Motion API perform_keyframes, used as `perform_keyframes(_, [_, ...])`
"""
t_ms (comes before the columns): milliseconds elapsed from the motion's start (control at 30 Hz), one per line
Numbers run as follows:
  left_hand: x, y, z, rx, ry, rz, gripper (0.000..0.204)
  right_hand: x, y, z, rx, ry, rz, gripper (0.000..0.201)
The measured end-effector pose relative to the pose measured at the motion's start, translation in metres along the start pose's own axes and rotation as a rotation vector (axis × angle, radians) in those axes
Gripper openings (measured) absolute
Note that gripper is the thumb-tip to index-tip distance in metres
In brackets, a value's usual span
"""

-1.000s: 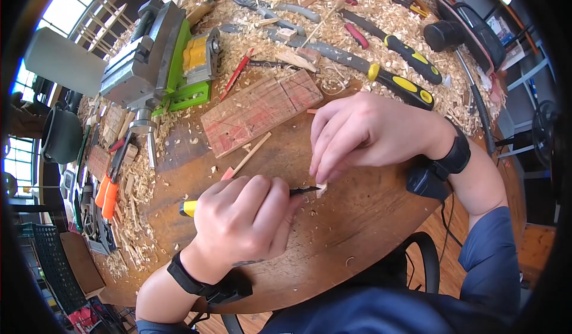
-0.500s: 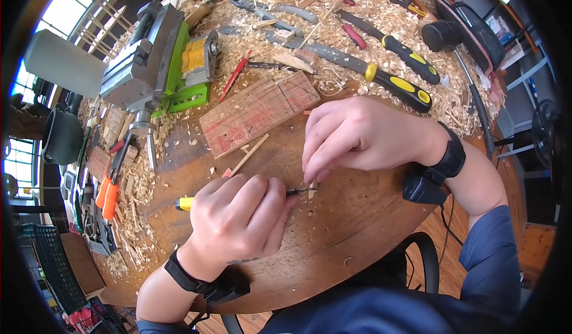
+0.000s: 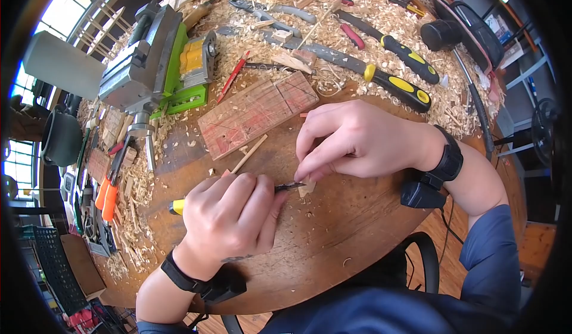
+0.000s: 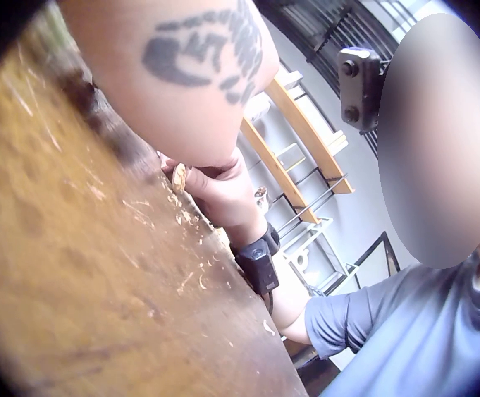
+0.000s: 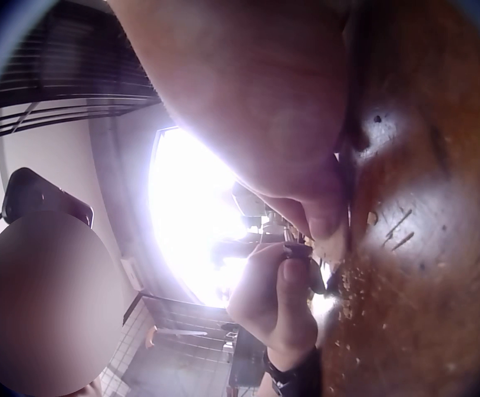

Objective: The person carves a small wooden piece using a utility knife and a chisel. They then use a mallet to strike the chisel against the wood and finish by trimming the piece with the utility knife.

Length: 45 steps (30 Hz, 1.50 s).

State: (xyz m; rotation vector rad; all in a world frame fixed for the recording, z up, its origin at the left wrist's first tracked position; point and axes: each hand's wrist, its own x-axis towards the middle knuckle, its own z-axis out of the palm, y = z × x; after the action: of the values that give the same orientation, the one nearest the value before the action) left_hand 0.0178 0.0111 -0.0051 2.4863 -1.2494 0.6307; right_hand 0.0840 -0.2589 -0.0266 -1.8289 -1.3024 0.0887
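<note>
My left hand (image 3: 229, 215) is curled round a knife with a yellow-ended handle (image 3: 177, 207); its dark blade (image 3: 289, 186) points right. The fingertips of my right hand (image 3: 372, 140) pinch a small pale wood piece (image 3: 306, 188), which meets the blade tip just over the table. In the left wrist view the small wood piece (image 4: 179, 179) shows by the right hand's fingers. The right wrist view has the left hand (image 5: 277, 298) close to the wood piece (image 5: 331, 248). A thin stick (image 3: 249, 154) lies beyond the left hand.
A reddish marked board (image 3: 257, 115) lies beyond the hands. A metal vise (image 3: 134, 66) and a green clamp (image 3: 185, 98) stand at the left. Shavings, a red pencil (image 3: 233, 76), yellow-black handled tools (image 3: 406, 91) and a mallet (image 3: 440, 35) spread over the back. Orange-handled pliers (image 3: 106, 198) lie at left.
Both hands have shifted slightly left with the knife and the wood piece. The wood piece's angle has changed, and more of it shows beside the blade tip.
</note>
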Motion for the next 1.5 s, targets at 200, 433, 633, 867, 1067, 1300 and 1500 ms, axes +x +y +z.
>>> perform_keyframes(200, [0.000,0.001,-0.001,-0.008,-0.012,-0.011,0.024,0.001,0.000,0.000,0.003,0.003,-0.015,0.012])
perform_keyframes(433, [-0.001,0.000,-0.001,-0.025,-0.028,-0.021,0.023,0.001,-0.002,0.000,0.019,0.002,0.013,0.010])
perform_keyframes(633, [-0.001,-0.001,0.001,-0.042,-0.013,-0.015,0.022,0.001,0.001,0.004,0.027,0.025,-0.001,0.010])
perform_keyframes(867, [0.001,-0.001,-0.002,-0.054,-0.059,-0.030,0.021,0.000,0.002,0.005,0.061,0.023,0.005,0.022])
perform_keyframes(1067, [0.001,0.000,0.001,-0.071,-0.058,-0.006,0.020,0.000,0.002,0.007,0.077,0.031,0.006,0.020])
perform_keyframes(1300, [0.002,0.002,0.000,-0.055,-0.086,-0.017,0.020,0.000,0.002,0.008,0.061,0.036,0.009,0.021])
perform_keyframes(1500, [0.005,0.015,-0.001,-0.048,-0.136,0.000,0.019,-0.001,0.000,0.009,0.063,0.050,0.024,0.021])
